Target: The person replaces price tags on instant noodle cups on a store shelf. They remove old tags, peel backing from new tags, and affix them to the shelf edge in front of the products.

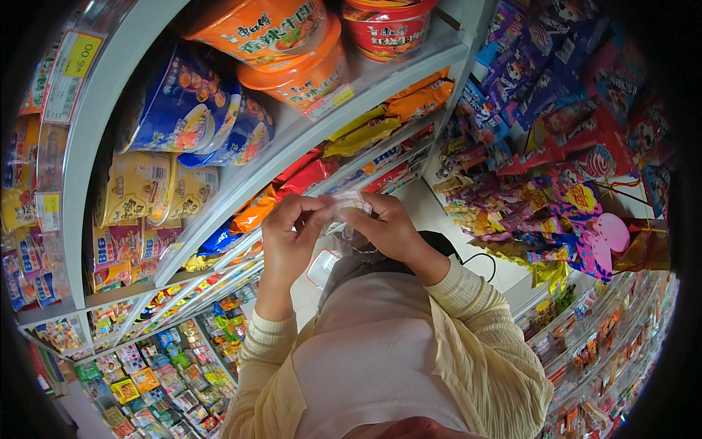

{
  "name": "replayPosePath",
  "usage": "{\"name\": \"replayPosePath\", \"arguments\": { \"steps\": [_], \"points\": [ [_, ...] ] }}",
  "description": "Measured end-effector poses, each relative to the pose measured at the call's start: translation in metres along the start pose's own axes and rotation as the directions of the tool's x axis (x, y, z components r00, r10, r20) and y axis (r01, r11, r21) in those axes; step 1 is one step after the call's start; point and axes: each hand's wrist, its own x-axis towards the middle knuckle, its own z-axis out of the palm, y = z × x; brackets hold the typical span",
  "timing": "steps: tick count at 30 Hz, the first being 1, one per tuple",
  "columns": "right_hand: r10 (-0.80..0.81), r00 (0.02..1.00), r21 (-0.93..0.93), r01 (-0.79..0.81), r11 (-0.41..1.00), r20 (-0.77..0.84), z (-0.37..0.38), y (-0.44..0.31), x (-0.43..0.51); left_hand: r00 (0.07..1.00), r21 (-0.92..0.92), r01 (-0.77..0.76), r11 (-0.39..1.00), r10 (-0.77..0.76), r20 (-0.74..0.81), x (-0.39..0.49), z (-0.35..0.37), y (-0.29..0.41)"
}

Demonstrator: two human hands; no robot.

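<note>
In front of my chest, both hands meet at a small bunch of white paper labels (351, 201) with coloured edges, blurred and partly covered by fingers. My left hand (290, 233) pinches their left end between thumb and fingertips. At the other end, my right hand (388, 224) grips them with the thumb across the front. Whatever is printed on them cannot be made out. Just beyond the hands runs a grey shelf edge (296, 174). Below the labels, a clear plastic item (356, 246) is partly visible, its kind uncertain.
Instant noodle tubs in orange (296, 79), red (386, 33), blue (181, 110) and yellow (134, 186) fill the upper left shelf. Bagged noodles (310, 175) lie below. Hanging candy packets (537, 192) crowd the right. A white basket-like item (323, 268) is on the floor.
</note>
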Motion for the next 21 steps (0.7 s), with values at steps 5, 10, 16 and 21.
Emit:
{"name": "replayPosePath", "arguments": {
  "steps": [5, 10, 16, 21],
  "points": [
    [-0.004, 1.0, -0.002, 0.004, 1.0, -0.03, -0.003, -0.002, 0.001, 1.0, -0.078, -0.028, 0.997, 0.028, 0.005, 0.008, 0.005, 0.0],
    [0.012, 1.0, -0.024, -0.012, 1.0, -0.028, -0.009, -0.003, 0.0, 0.998, -0.096, -0.057, 0.994, 0.057, 0.0, 0.01, 0.011, -0.001],
    [0.017, 1.0, -0.054, -0.018, 0.998, -0.004, -0.012, -0.001, 0.0, 1.0, -0.091, -0.002, 0.996, 0.004, 0.024, 0.007, 0.012, -0.005],
    [0.079, 0.997, -0.026, -0.079, 0.997, 0.005, -0.014, 0.0, -0.002, 0.999, -0.129, 0.048, 0.991, -0.046, 0.018, 0.0, 0.016, -0.007]
  ]
}}
